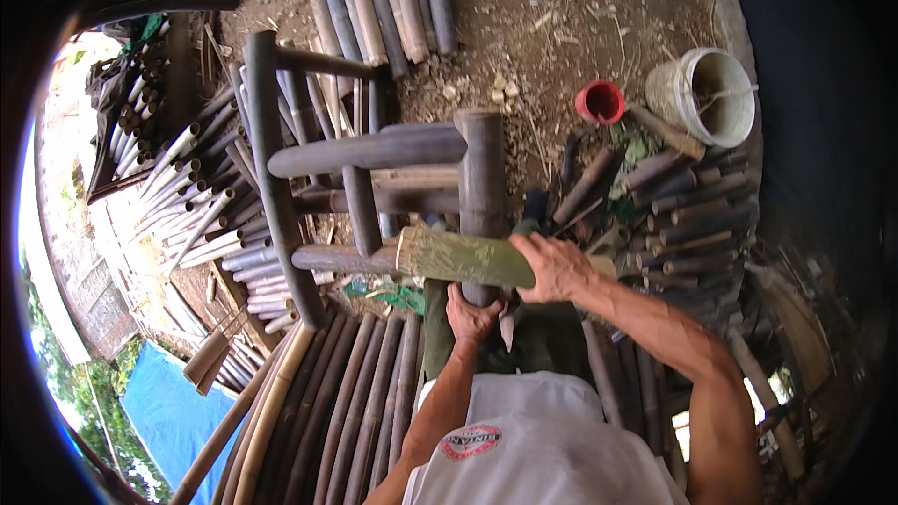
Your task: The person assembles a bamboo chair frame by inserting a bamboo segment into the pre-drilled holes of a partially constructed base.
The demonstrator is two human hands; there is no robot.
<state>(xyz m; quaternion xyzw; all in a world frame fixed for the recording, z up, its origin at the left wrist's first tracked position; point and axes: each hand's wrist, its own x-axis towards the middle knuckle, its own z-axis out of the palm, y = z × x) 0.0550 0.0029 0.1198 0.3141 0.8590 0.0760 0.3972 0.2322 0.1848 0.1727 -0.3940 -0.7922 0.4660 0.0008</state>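
A green bamboo section is held crosswise against a dark bamboo frame.

Nearest, the left hand (pixel 472 315) is seen curled up under the short green split-ended bamboo section (pixel 465 257); it appears to be clenched on something at the frame's post, but what it grasps cannot be told. The right hand (pixel 554 266) is closed over the top of the section near its right end, apparently so that the piece is pressed level against the upright post of the dark brown bamboo frame (pixel 365 154), which seems to serve as a brace. Dark bamboo poles (pixel 346 402) are laid side by side on the ground below the frame. Farther off, a red plastic cup (pixel 600 102) and a white plastic bucket (pixel 716 93) stand on the dirt, within reach, beside short cut lengths (pixel 683 215).
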